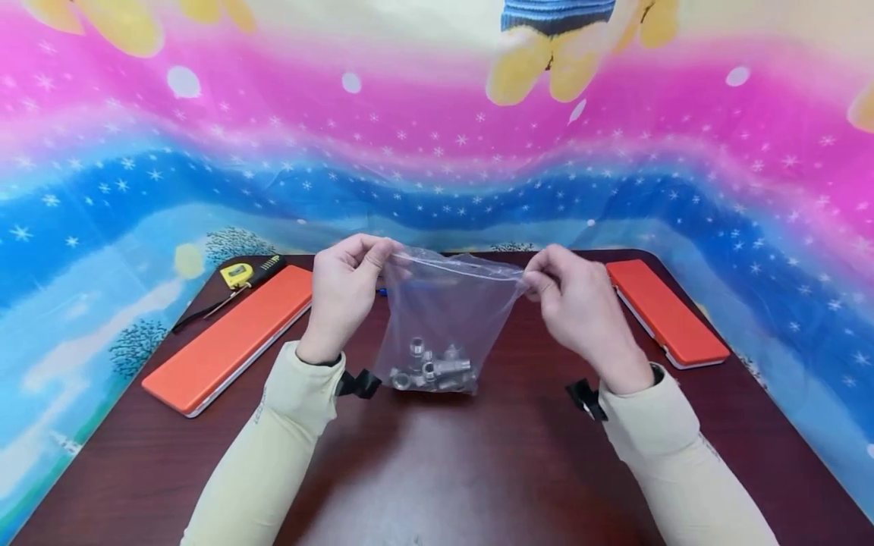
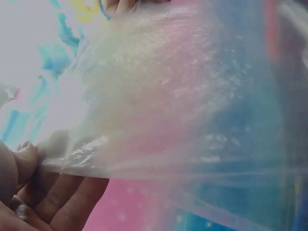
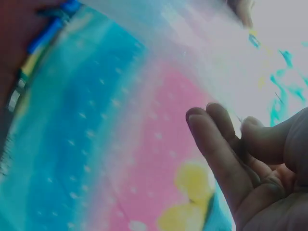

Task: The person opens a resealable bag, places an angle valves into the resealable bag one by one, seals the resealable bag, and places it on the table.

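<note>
A clear plastic zip bag (image 1: 451,311) hangs upright between my two hands, stretched wide along its top. Several small shiny metal fittings (image 1: 437,370) lie in a heap at its bottom. My left hand (image 1: 344,292) pinches the bag's upper left corner between thumb and fingers. At the opposite top corner, my right hand (image 1: 580,303) pinches the plastic the same way. The left wrist view shows the sheer bag (image 2: 159,91) filling most of the picture, with the left hand (image 2: 53,192) at its edge. In the right wrist view, the right hand (image 3: 255,163) holds the bag's corner.
On the left of the dark wooden table (image 1: 478,470) lies a long orange case (image 1: 232,341), with a yellow and black tape measure (image 1: 239,274) behind it. Another orange case (image 1: 665,312) lies at the right. A patterned cloth (image 1: 437,152) hangs behind the table.
</note>
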Tool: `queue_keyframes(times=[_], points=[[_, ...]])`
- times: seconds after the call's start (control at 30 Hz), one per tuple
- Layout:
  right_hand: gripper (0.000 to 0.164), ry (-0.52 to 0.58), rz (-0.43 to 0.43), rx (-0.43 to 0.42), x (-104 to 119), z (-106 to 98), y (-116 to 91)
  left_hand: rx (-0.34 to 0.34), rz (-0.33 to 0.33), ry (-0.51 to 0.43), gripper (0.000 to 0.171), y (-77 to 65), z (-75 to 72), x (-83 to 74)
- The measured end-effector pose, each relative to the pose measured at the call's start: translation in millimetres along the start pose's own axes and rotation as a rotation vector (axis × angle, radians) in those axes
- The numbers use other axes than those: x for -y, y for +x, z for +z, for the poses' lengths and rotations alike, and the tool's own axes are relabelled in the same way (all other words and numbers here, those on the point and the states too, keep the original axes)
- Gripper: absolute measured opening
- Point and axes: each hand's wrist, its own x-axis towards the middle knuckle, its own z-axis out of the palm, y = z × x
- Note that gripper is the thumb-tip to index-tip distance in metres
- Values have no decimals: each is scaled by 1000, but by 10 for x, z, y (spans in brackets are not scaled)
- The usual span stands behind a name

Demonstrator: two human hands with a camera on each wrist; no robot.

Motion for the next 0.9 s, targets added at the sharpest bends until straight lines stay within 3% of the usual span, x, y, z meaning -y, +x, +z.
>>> queue_keyframes(times=[0.07,0.13,0.37,0.43,0.6,0.9], points=[[5,26,-2,-44,-29,-30,36,-27,44,-24,20,-39,53,2],[4,83,26,-72,-92,-1,50,-34,41,-65,19,-71,108,51],[28,630,219,-102,-415,308,101,-22,-7,-133,21,-89,189,258],[32,702,241,-93,-459,368,124,-24,-6,-127,23,-89,177,269],[29,671,250,-98,-481,420,125,2,-31,-98,25,-76,118,297],[22,522,194,-166,-492,351,122,37,-21,58,18,-40,-17,392]])
